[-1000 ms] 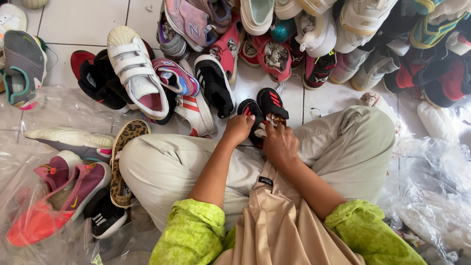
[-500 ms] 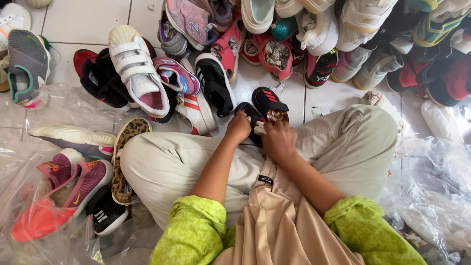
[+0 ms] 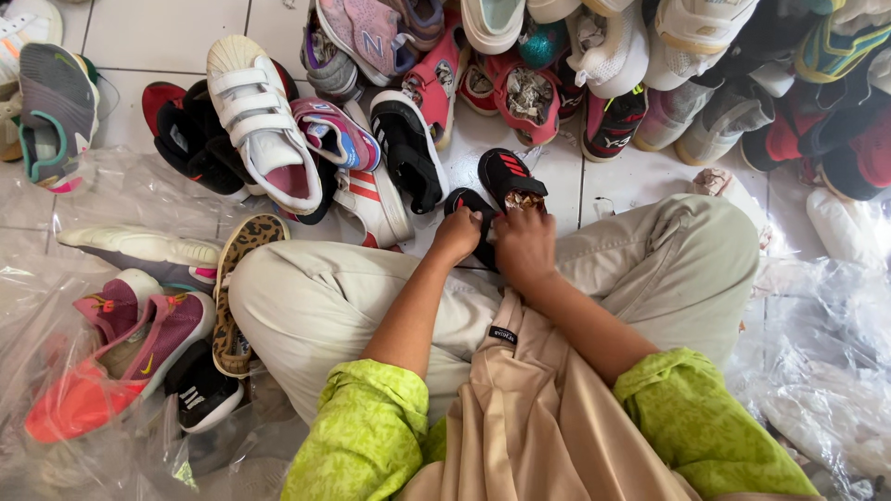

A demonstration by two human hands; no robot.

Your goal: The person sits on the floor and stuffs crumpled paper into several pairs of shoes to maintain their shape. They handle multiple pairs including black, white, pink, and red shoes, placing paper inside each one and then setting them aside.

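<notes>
Head view: both hands point(image 3: 492, 243) on small black shoes point(image 3: 509, 176).

A white strapped trainer point(image 3: 263, 121) lies far left on the tiled floor point(image 3: 158, 37); an orange running shoe point(image 3: 88, 394) sits near left on clear plastic.

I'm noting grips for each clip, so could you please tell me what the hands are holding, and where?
Both the left hand and right hand grip a pair of small black shoes with red stripes at the near, open ends.
</notes>
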